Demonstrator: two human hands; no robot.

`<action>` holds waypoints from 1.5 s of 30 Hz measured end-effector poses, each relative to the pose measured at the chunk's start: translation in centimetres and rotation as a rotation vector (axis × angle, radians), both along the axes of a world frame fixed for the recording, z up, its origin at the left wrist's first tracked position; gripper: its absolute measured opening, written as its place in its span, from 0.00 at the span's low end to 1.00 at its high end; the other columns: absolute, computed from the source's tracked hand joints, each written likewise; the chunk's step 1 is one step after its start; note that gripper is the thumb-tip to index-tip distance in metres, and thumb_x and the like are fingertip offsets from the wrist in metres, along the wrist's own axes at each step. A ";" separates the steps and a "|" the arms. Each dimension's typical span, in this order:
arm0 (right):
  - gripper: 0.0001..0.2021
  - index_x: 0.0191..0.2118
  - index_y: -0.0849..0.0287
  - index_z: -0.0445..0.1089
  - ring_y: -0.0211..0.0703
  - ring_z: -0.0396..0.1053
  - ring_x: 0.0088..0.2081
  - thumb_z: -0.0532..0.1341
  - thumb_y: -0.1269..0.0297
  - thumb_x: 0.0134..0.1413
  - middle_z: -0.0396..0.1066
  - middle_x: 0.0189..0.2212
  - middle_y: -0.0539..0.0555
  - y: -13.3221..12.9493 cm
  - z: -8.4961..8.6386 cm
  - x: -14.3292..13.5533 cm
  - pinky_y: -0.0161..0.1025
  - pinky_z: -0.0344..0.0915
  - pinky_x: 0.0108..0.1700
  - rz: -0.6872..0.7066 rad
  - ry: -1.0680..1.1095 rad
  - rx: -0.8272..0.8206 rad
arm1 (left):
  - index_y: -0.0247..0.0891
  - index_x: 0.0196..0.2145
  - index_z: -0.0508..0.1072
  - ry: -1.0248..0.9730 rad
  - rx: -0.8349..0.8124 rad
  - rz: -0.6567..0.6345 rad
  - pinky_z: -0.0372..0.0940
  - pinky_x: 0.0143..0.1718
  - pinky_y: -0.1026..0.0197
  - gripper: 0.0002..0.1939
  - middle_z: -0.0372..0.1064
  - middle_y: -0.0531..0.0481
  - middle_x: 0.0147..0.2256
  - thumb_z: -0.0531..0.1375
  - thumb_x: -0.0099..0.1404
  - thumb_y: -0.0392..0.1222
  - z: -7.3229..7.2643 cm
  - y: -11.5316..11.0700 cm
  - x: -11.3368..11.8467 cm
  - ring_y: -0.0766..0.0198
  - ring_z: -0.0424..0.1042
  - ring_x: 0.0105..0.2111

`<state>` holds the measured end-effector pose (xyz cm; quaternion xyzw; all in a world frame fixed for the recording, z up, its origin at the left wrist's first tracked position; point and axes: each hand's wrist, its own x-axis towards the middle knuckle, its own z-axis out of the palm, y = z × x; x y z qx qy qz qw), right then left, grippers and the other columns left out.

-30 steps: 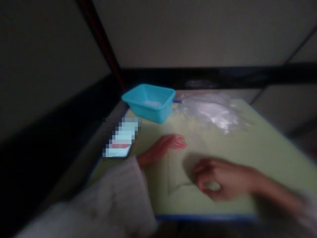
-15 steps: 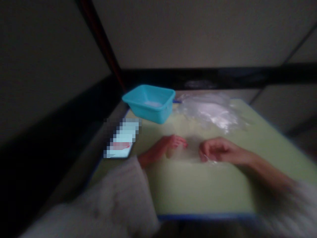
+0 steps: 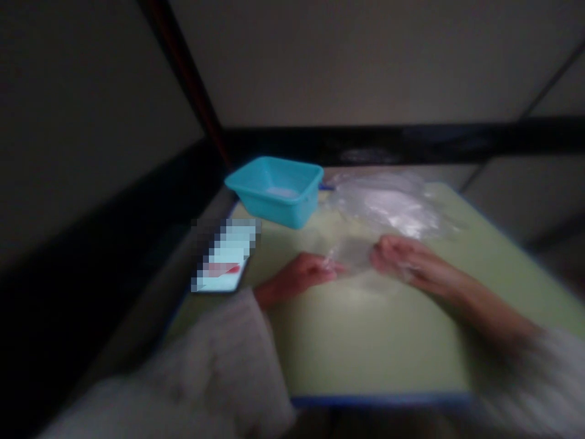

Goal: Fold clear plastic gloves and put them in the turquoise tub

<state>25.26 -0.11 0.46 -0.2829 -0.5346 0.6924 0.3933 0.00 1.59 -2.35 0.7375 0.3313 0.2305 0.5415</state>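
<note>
A clear plastic bag (image 3: 354,255) stretches between my two hands above the tabletop, its outline blurred. My left hand (image 3: 313,270) is closed on its left side, the index finger pointing right along the film. On the opposite side my right hand (image 3: 395,253) pinches the bag, and a bit of film shows below its fingers. Whether anything lies inside the bag, I cannot tell.
The pale green table (image 3: 365,353) has a blue edge. A turquoise plastic basin (image 3: 297,210) with something whitish inside stands at the back left. Right of it lies a pile of clear plastic bags (image 3: 388,204). A phone (image 3: 226,256) with a lit, pixelated screen rests at the left edge.
My right hand has risen and moved slightly away from me, its fingers closing more. My left fingers have turned from curled to pointing right. The bag is now held more spread between them.
</note>
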 end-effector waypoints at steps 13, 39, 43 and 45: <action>0.17 0.41 0.56 0.72 0.47 0.68 0.47 0.68 0.54 0.46 0.72 0.43 0.54 0.9 1.3 3.9 0.45 0.63 0.50 0.226 -0.488 0.499 | 0.36 0.44 0.76 -0.018 0.098 0.050 0.58 0.55 0.59 0.21 0.74 0.49 0.46 0.47 0.70 0.47 -0.5 0.5 -0.2 0.60 0.71 0.49; 0.17 0.39 0.60 0.69 0.47 0.70 0.43 0.54 0.51 0.60 0.73 0.40 0.57 0.5 -0.3 2.4 0.50 0.63 0.50 0.100 -0.574 0.268 | 0.37 0.45 0.76 -0.091 0.009 0.032 0.59 0.54 0.57 0.19 0.74 0.47 0.47 0.49 0.69 0.48 -0.3 0.5 -0.3 0.58 0.71 0.49; 0.17 0.39 0.60 0.71 0.45 0.71 0.42 0.53 0.51 0.61 0.74 0.39 0.57 0.5 -0.1 2.3 0.48 0.65 0.49 0.112 -0.528 0.198 | 0.37 0.45 0.75 -0.133 -0.133 0.039 0.61 0.53 0.54 0.19 0.72 0.46 0.49 0.52 0.67 0.50 -0.4 0.5 -0.3 0.56 0.70 0.50; 0.18 0.39 0.60 0.71 0.45 0.71 0.42 0.54 0.50 0.60 0.74 0.40 0.57 0.6 -0.2 2.4 0.47 0.66 0.48 0.138 -0.498 0.165 | 0.38 0.46 0.75 -0.166 -0.217 0.039 0.62 0.53 0.53 0.19 0.72 0.45 0.48 0.54 0.65 0.51 -0.4 0.4 -0.2 0.55 0.70 0.51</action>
